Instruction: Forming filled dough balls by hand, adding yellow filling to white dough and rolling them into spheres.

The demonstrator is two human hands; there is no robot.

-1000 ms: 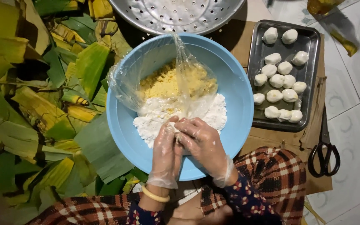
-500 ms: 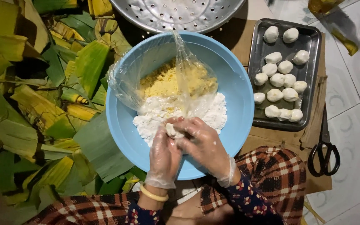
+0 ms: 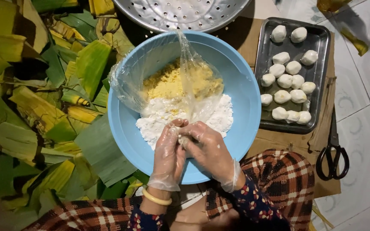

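Observation:
Both hands wear thin clear gloves and meet over the near side of a big light-blue bowl (image 3: 245,111). My left hand (image 3: 168,156) and my right hand (image 3: 208,152) are cupped together around a small lump of white dough (image 3: 183,140), mostly hidden by the fingers. In the bowl lie white flour dough (image 3: 157,117) and a yellow crumbly filling (image 3: 163,83) inside a clear plastic bag (image 3: 193,64).
A metal tray (image 3: 322,42) at the right holds several white dough balls. Black scissors (image 3: 332,152) lie beside it on the tiled floor. Banana leaves (image 3: 43,107) are heaped at the left. A perforated metal steamer pan (image 3: 180,13) sits beyond the bowl.
The fingers have shifted a little around the dough lump, closing over it more. The hands stay in the same place over the bowl.

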